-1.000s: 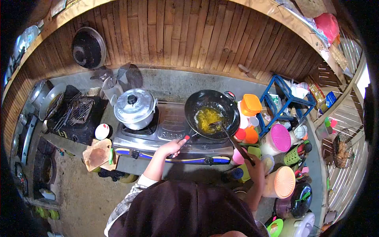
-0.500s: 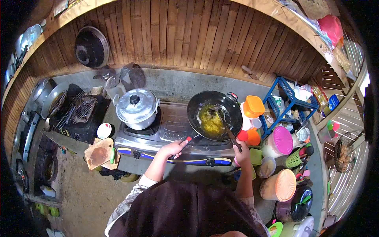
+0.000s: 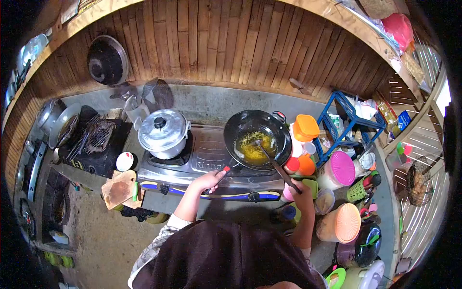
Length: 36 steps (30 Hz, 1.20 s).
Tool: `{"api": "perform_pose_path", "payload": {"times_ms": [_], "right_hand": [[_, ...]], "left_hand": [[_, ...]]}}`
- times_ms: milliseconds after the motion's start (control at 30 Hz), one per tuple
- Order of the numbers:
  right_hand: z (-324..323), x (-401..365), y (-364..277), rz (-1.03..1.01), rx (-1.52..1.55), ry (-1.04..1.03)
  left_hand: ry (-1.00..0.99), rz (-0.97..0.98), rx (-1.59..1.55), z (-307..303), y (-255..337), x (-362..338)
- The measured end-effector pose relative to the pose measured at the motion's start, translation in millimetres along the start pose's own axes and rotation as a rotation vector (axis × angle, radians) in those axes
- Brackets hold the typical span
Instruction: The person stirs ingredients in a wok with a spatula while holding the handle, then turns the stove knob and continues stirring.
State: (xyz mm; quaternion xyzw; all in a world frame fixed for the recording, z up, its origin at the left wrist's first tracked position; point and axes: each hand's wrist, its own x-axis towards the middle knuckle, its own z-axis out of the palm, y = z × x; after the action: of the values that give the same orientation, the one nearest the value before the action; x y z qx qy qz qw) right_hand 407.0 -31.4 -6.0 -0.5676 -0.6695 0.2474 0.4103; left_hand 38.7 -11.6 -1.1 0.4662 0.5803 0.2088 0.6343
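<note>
A black wok [image 3: 236, 126] sits on the right burner of the gas stove [image 3: 207, 155]. Yellow oil with small shredded bits [image 3: 252, 144] lies in its bottom. My left hand [image 3: 208, 182] is closed round the wok's black and red handle [image 3: 224, 172], at the front left of the pan. In my right hand [image 3: 302, 191] is the dark shaft of a spatula [image 3: 277, 167]; its head dips into the oil and is partly hidden there. On the left burner stands a lidded aluminium pot [image 3: 162, 135], which neither hand touches.
Right of the wok stand orange containers [image 3: 306, 127], a blue rack [image 3: 353, 120], a pink-lidded jar [image 3: 342, 168] and a peach-lidded jar [image 3: 347, 222]. To the left are a wooden cutting board [image 3: 118, 190] with a green-handled knife [image 3: 135, 191] and a charred grill grate [image 3: 101, 133].
The spatula's head has shifted from the upper right of the oil toward its middle, and my right hand has moved slightly lower and right. My left hand keeps its grip on the wok handle.
</note>
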Motion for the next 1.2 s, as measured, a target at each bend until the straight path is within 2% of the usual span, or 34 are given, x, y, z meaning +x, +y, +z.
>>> {"api": "perform_pose_path", "payload": {"times_ms": [133,200,333,400,500,600,733,833,967,1100,1133,1200], "right_hand": [[-38,-20,-54,0.088,-0.028,-0.071],[-52,-27,-91,0.280,-0.191,-0.087],[-70,-41,-84,0.146,-0.189,-0.035],[-80,-46,-92,0.245,-0.177,-0.020],[-95,-48,-96,0.287,-0.265,-0.052],[-99,-47,-96,0.212,-0.244,-0.047],[-91,-43,-96,0.244,-0.268,-0.043],[-81,-34,-78,0.153,-0.256,-0.017],[-69,-19,-52,0.199,-0.270,-0.048],[-53,-2,-70,0.289,-0.294,-0.106],[-47,0,-58,0.288,-0.293,-0.105],[-25,9,-17,0.010,-0.057,-0.025]], "left_hand": [[0.000,-0.001,0.006,-1,-7,8],[0.022,0.000,0.026,-1,-8,8],[0.023,0.003,0.035,0,-7,7],[0.034,0.016,0.032,1,-4,4],[0.021,0.012,0.047,-1,-9,11],[0.031,0.032,0.033,0,-8,9],[0.033,0.030,0.052,2,-3,5],[0.057,0.032,0.049,4,1,-1],[0.035,0.032,0.029,3,-2,2],[0.023,0.036,0.024,3,-3,2],[0.024,0.036,0.024,3,-3,3],[0.004,-0.001,0.025,2,-4,5]]}}
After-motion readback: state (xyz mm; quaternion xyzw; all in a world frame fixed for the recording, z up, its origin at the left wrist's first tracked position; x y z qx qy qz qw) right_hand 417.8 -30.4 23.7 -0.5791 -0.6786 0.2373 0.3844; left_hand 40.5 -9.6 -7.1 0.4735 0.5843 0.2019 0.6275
